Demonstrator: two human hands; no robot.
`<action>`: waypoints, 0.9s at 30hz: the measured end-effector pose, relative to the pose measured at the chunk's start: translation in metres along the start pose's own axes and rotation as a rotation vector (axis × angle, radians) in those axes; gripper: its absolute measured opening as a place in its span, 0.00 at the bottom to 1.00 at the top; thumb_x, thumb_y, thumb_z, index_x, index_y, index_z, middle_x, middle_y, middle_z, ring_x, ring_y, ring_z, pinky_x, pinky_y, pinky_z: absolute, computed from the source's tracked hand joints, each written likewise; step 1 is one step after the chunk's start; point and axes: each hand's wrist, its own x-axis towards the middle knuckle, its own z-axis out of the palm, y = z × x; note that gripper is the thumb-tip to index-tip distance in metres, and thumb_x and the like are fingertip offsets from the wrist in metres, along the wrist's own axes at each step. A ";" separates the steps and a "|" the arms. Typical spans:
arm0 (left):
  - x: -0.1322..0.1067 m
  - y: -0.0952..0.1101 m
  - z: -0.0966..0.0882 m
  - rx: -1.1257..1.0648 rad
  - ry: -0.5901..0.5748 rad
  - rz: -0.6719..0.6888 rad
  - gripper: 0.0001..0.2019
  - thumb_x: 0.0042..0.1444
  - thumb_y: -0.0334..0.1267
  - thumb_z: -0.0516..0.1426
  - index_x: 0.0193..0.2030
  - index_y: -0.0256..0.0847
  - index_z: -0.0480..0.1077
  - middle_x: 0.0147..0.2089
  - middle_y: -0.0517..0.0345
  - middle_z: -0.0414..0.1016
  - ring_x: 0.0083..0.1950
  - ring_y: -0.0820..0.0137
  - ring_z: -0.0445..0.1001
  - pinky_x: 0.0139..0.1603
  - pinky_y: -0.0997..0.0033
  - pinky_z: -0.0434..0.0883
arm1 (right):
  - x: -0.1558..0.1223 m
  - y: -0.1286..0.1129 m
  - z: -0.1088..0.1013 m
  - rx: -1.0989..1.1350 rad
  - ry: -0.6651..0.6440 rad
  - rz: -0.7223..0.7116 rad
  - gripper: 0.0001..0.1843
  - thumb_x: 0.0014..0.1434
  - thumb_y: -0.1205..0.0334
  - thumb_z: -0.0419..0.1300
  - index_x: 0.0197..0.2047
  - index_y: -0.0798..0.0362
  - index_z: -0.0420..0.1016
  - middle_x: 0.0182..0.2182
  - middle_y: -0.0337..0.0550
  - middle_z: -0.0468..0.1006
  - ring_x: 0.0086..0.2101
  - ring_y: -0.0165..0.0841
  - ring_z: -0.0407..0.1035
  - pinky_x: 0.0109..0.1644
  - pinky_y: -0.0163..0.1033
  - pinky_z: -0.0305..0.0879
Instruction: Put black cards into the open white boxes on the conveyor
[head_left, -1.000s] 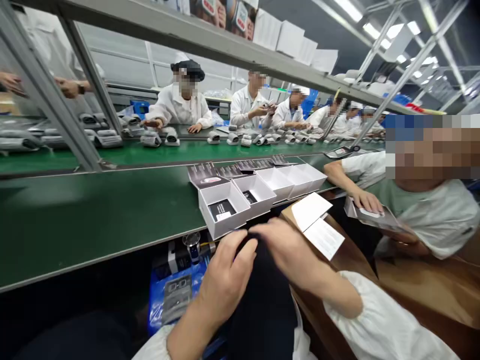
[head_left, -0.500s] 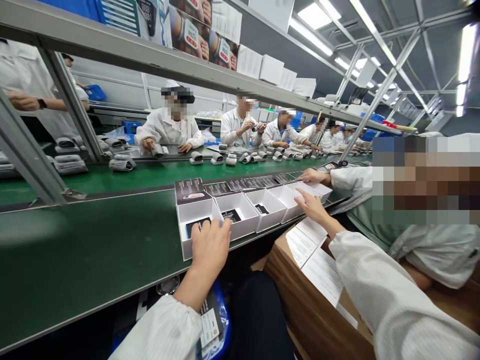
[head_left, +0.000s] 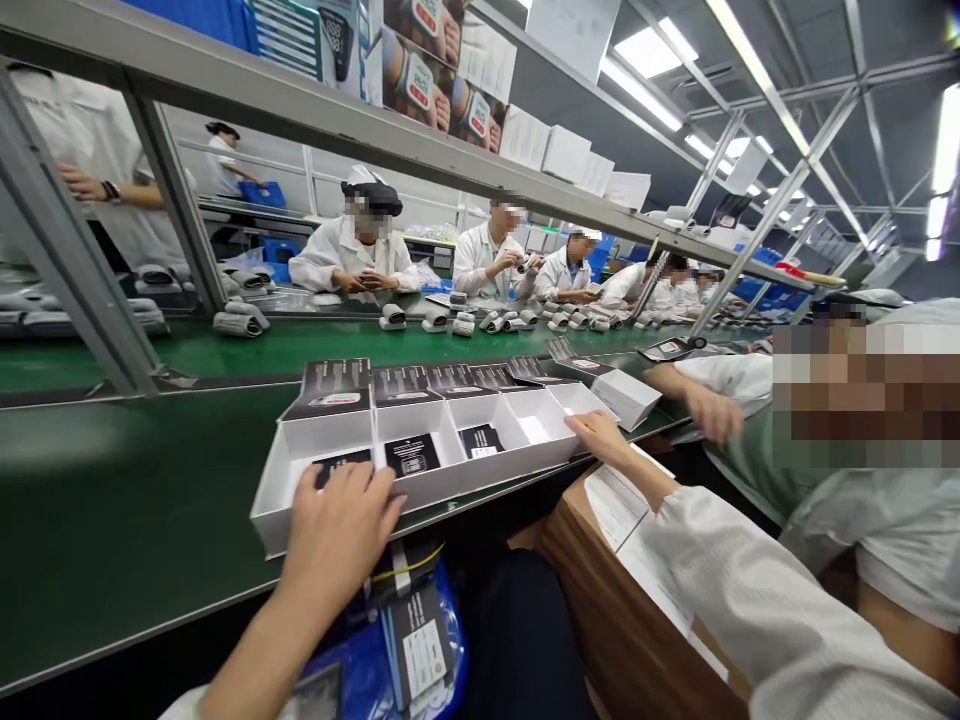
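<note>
A row of several open white boxes (head_left: 427,490) stands along the green bench edge, their dark printed lids (head_left: 335,385) folded back. Black printed booklets (head_left: 411,455) lie inside some of them. My left hand (head_left: 341,515) is at the leftmost box, fingers hooked over its front wall and thumb outside. Toward the row's right end, my right hand (head_left: 604,440) touches a box with outstretched fingers. Beyond it, another white box (head_left: 626,398) lies tilted, near a co-worker's hand (head_left: 712,412).
A brown carton (head_left: 551,530) with white papers (head_left: 637,545) stands below the bench at right. A blue bin (head_left: 457,640) holding printed booklets is below my left arm. Rolled grey cuffs (head_left: 241,318) line the far green belt, where co-workers sit. A metal shelf (head_left: 300,120) crosses above.
The row of boxes has slid left along the bench with both my hands. The co-worker's hand at right has drawn back from the row, and a tilted box now lies at its end.
</note>
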 end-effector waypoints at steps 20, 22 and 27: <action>-0.194 -0.058 -0.024 -0.208 0.033 -0.237 0.14 0.63 0.37 0.53 0.54 0.39 0.70 0.58 0.42 0.73 0.66 0.56 0.65 0.66 0.50 0.63 | -0.141 -0.215 0.105 0.256 0.081 -0.783 0.14 0.68 0.64 0.52 0.49 0.54 0.77 0.45 0.51 0.79 0.51 0.42 0.69 0.60 0.53 0.63; -0.218 -0.010 0.012 -0.266 -0.339 -0.161 0.25 0.57 0.39 0.60 0.61 0.38 0.66 0.67 0.40 0.65 0.71 0.48 0.58 0.65 0.44 0.64 | -0.159 -0.207 0.144 0.067 -0.162 -0.745 0.13 0.64 0.64 0.58 0.50 0.56 0.77 0.49 0.55 0.78 0.53 0.46 0.68 0.61 0.57 0.61; -0.256 0.044 0.064 -0.243 -0.717 -0.117 0.35 0.53 0.23 0.58 0.68 0.42 0.60 0.72 0.39 0.56 0.72 0.49 0.55 0.67 0.43 0.62 | -0.172 -0.194 0.185 -0.051 -0.355 -0.708 0.14 0.65 0.72 0.54 0.51 0.56 0.76 0.53 0.53 0.76 0.56 0.42 0.67 0.66 0.53 0.55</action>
